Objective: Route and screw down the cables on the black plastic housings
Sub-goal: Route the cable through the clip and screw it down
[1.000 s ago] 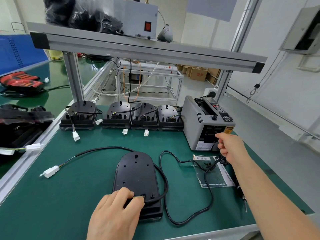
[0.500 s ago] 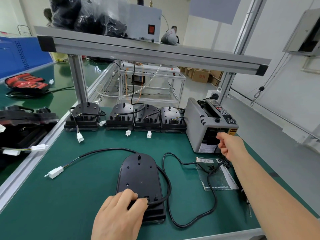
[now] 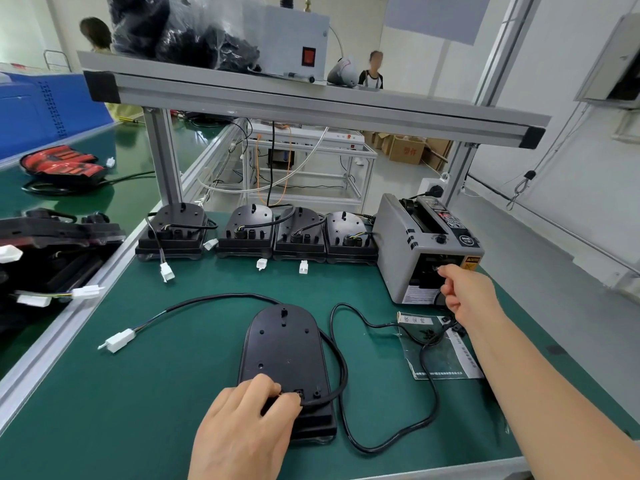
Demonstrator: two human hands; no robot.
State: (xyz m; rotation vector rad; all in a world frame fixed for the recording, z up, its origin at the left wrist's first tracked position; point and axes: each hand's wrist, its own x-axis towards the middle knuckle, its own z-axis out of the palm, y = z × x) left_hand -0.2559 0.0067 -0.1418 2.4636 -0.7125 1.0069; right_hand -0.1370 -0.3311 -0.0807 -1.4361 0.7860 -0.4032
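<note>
Two hands, split jobs. L hand point(image 3: 242, 427) sits on the near end of the black housing point(image 3: 284, 344), thumb & fingers curled round the cable point(image 3: 341, 372) right where it meets the sockets, pinning it there. Housing lies flat on the green mat point(image 3: 173, 393), centre-front, long axis running straight away from the person, rounded end far. Cable leaves the near end to the R, climbs the housing's R edge, rounds the top, then runs out L to a white connector point(image 3: 119, 341). R hand point(image 3: 467, 296) is well apart, up & to the R at the mouth of the grey tape dispenser point(image 3: 408, 244), thumb & forefinger closed in a pinch. Can't tell if tape is between them, too small. So the fixing spot lies down & L of the R hand, just beside the L fingertips. My read: R hand must cross back to that near end w/o the L letting the cable shift. Four other housings point(image 3: 242, 233) sit in a row at the back.
</note>
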